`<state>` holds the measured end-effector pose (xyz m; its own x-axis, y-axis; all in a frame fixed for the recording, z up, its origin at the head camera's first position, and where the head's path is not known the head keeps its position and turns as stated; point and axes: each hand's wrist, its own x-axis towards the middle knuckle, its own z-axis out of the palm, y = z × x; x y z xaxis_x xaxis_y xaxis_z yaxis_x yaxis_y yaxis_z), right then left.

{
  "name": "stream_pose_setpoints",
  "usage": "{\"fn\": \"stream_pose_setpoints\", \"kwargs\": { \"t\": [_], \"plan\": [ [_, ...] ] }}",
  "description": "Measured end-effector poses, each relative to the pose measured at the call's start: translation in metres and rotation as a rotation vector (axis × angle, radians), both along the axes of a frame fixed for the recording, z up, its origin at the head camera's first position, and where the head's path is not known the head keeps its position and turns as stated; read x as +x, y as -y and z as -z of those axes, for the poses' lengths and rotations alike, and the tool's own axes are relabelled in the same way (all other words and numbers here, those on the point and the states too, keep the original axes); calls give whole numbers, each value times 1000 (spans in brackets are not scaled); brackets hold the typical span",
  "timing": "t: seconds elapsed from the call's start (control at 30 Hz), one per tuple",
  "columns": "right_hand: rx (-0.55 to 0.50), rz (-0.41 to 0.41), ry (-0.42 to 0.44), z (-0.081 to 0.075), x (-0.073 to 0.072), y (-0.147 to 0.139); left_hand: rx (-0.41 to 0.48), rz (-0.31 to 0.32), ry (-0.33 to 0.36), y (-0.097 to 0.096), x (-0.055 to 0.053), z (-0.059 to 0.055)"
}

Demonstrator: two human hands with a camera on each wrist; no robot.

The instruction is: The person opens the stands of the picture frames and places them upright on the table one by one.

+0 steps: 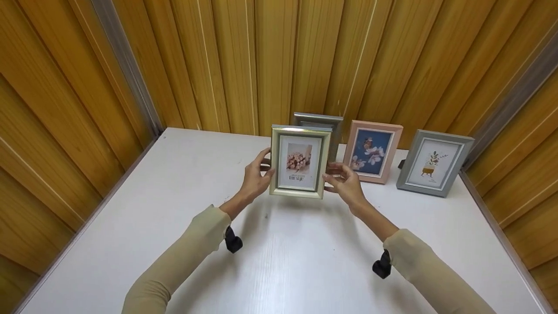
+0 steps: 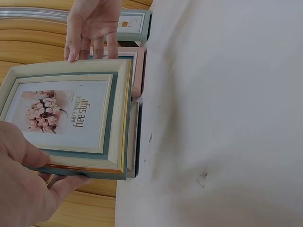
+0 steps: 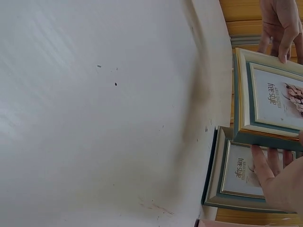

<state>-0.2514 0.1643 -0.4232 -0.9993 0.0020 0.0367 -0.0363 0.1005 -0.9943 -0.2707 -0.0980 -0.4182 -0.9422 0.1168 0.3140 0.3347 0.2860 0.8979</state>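
A cream and teal picture frame (image 1: 301, 163) with a photo of pink roses and the words "free style" is held upright between both hands. The left hand (image 1: 256, 176) grips its left edge, thumb at the front and fingers behind. At the opposite edge, the right hand (image 1: 347, 185) pinches the side of the frame. The frame's lower edge hangs above the tabletop in the left wrist view. A second, similar picture frame (image 3: 239, 182) stands behind it, mostly covered in the head view.
A pink picture frame (image 1: 372, 150) with a blossom picture stands right of the held one. Further right is a grey-green picture frame (image 1: 433, 163) with a plant drawing. The white table (image 1: 209, 152) meets wood-plank walls (image 1: 226, 65) at the back and sides.
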Motion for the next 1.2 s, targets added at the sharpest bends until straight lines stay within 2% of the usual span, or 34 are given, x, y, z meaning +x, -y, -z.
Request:
{"fn": "stream_pose_setpoints", "kwargs": {
  "t": [0.2, 0.43, 0.6, 0.7, 0.83, 1.0, 1.2],
  "plan": [
    [0, -16, -27, 3, -8, 14, 26, -15, 9, 17, -4, 9],
    [-7, -50, -33, 3, -25, 39, 95, -61, 46, 40, -16, 12],
    [-46, -61, -32, 8, -37, 56, 105, -115, 70, 54, -24, 18],
    [-64, -76, -11, 10, -43, 64, 102, -122, 95, 62, -30, 21],
    [-75, -79, 11, 12, -54, 74, 98, -106, 100, 73, -44, 20],
    [-71, -37, -6, 15, -71, 87, 109, -88, 99, 82, -63, 19],
    [-54, -15, -12, 14, -95, 104, 83, -137, 74, 89, -89, 20]
  ]
}}
